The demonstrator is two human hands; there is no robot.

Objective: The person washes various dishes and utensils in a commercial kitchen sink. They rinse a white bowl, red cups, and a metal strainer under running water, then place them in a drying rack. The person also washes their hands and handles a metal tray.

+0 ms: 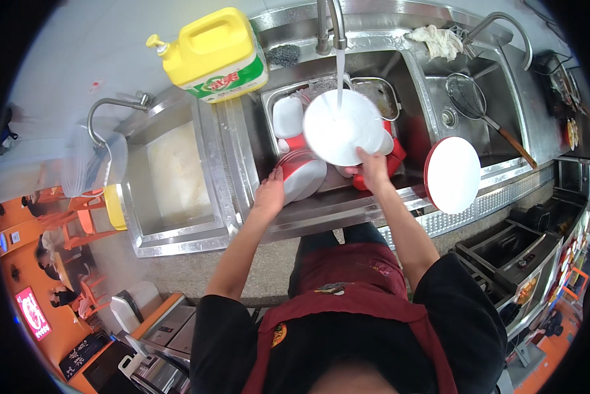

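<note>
My right hand [372, 170] grips the lower rim of a large white plate [341, 125], tilted under water running from the middle faucet [338, 29]. At the left side of the middle sink, my left hand [271, 191] holds the edge of several nested red-and-white bowls [302, 172]; its fingertips are partly hidden. Beneath and around the plate lie a white dish [288, 117], red dishes [396, 156] and a metal tray [377, 96]. A stack of white plates with red undersides [453, 175] rests on the divider to the right of the sink.
A yellow detergent jug [216, 54] and a scouring pad [284, 55] stand behind the sink. The left sink [176, 177] holds cloudy liquid. A wooden-handled wire strainer [466, 97] lies across the right sink, below a white cloth [437, 41]. Seated people are in the distance at left.
</note>
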